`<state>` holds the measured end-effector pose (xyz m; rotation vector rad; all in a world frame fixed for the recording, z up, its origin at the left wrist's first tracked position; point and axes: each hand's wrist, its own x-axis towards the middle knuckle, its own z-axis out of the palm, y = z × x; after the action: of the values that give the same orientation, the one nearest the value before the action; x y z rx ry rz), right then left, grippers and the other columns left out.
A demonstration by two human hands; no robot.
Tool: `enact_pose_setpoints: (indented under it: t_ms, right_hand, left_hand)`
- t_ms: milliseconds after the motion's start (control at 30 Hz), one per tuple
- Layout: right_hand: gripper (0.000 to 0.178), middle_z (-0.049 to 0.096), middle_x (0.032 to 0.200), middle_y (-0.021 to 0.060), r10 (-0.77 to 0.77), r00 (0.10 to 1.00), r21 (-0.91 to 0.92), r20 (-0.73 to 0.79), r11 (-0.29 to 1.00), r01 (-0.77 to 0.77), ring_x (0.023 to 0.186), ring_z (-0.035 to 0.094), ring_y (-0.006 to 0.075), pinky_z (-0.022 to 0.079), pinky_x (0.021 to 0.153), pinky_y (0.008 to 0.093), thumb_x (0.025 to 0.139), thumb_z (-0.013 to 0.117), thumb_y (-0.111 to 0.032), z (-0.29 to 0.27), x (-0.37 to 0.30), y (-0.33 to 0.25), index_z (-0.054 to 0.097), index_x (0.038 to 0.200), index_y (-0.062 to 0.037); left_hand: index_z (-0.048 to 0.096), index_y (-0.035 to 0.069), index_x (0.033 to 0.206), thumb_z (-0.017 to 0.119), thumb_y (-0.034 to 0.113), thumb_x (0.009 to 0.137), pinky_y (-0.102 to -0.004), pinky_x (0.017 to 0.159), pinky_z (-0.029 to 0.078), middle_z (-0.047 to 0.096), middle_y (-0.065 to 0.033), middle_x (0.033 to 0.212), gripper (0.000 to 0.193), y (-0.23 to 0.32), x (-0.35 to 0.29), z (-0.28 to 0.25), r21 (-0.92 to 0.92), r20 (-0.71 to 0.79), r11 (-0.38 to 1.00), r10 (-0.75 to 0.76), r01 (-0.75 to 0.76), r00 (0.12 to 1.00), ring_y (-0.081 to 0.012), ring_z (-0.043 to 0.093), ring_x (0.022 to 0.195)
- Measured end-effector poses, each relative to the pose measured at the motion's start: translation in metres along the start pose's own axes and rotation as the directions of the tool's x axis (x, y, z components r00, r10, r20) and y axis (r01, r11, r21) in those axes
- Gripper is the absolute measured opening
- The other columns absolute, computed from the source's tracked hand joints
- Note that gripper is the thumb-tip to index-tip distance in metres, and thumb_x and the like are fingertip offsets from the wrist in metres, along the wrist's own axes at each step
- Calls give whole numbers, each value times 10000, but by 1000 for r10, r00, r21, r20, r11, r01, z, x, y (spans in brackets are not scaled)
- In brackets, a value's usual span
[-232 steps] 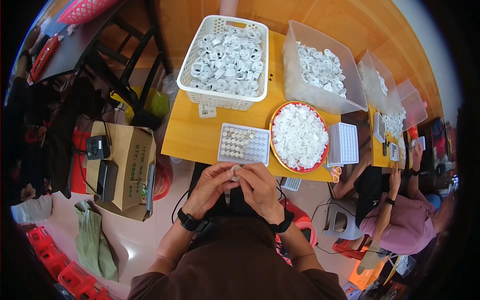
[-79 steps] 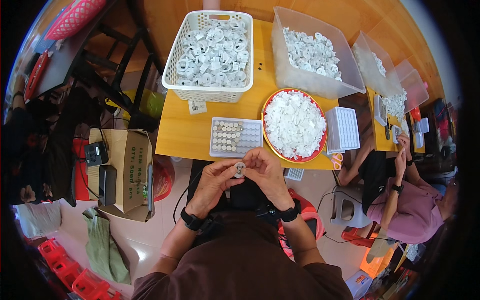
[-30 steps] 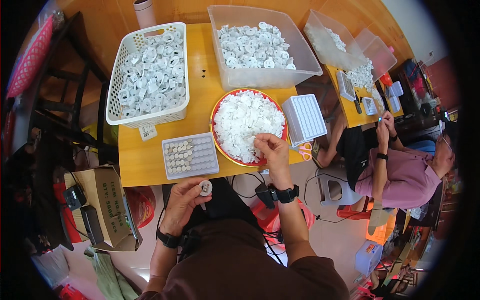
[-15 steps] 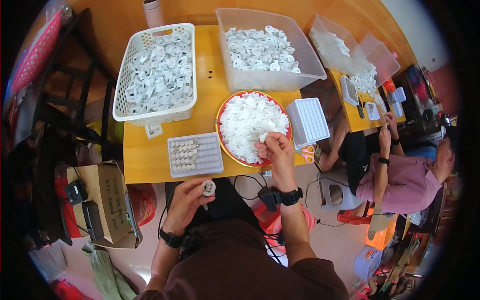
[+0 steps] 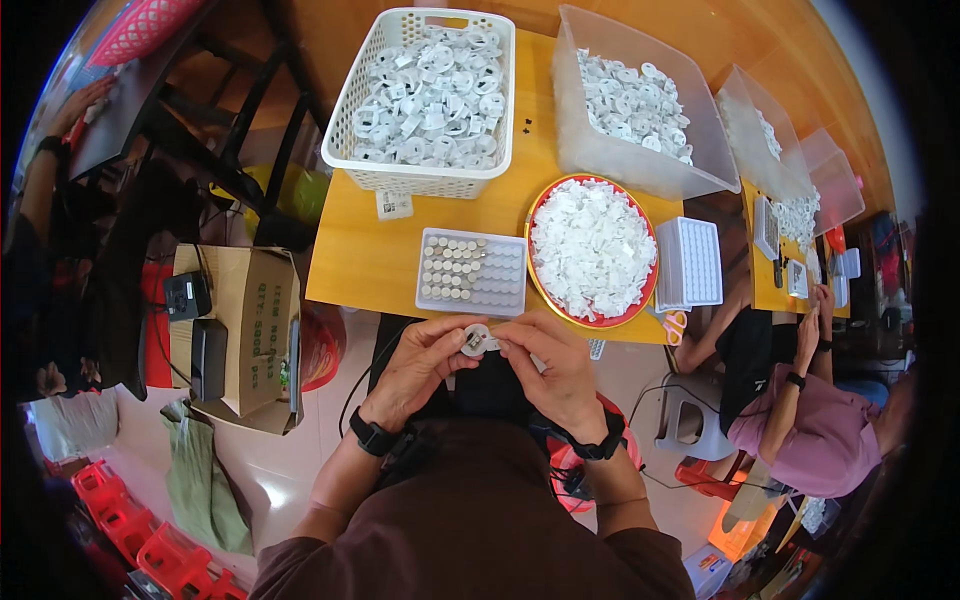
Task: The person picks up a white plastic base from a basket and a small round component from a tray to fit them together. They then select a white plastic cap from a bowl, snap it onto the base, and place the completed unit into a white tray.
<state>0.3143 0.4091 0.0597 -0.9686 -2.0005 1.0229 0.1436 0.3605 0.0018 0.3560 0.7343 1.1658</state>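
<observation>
Close in front of my body, my left hand (image 5: pixel 415 365) is closed round a small round white plastic part (image 5: pixel 475 341) with something metallic in its middle. My right hand (image 5: pixel 553 368) meets it from the right, thumb and finger pinched at the part's edge on a small white piece, mostly covered by the fingers. Beyond my hands, a pale plastic tray (image 5: pixel 470 308) holds several rows of round, coin-like pieces in its left half. To its right, a red plate with a gold rim (image 5: pixel 655 268) is heaped with small white plastic pieces (image 5: pixel 590 245).
A white basket (image 5: pixel 425 182) and a clear bin (image 5: pixel 640 178) hold white round parts at the back. Stacked trays (image 5: pixel 692 262) and pink scissors (image 5: pixel 674 326) lie right. A co-worker in a pink shirt (image 5: pixel 800 430) sits right; a cardboard box (image 5: pixel 262 345) stands left.
My right hand has come from the plate down to the round part in my left hand, carrying the small white piece. The view has swung left, so the table appears further right.
</observation>
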Motion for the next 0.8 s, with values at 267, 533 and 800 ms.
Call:
enact_pose_setpoints:
  t_ms: [267, 533, 800]
  right_hand:
    - [195, 575, 809, 87, -79, 995, -30, 62, 996, 81, 649, 564, 200, 432, 551, 277, 752, 616, 58, 6, 4, -3, 623, 931, -16]
    - [188, 578, 810, 98, -75, 995, -33, 63, 997, 77, 650, 572, 213, 437, 551, 281, 748, 618, 61, 6, 6, -3, 614, 924, -5]
    - [191, 579, 809, 110, -103, 992, -57, 70, 993, 107, 664, 579, 238, 449, 564, 291, 739, 616, 68, 6, 7, -2, 608, 917, -1]
  left_hand:
    - [559, -15, 1136, 563, 175, 880, -265, 743, 518, 611, -92, 1042, 319, 0, -1, -1, 46, 14, 999, -22, 21, 1000, -137, 602, 873]
    - [561, -15, 1134, 564, 168, 879, -270, 742, 522, 618, -91, 1021, 314, 0, 0, -1, 61, 25, 998, -9, 7, 1000, -135, 606, 860]
    - [566, -11, 1125, 564, 161, 879, -267, 730, 527, 622, -87, 1006, 301, 0, 1, 1, 66, 15, 998, -15, 14, 1000, -132, 610, 841]
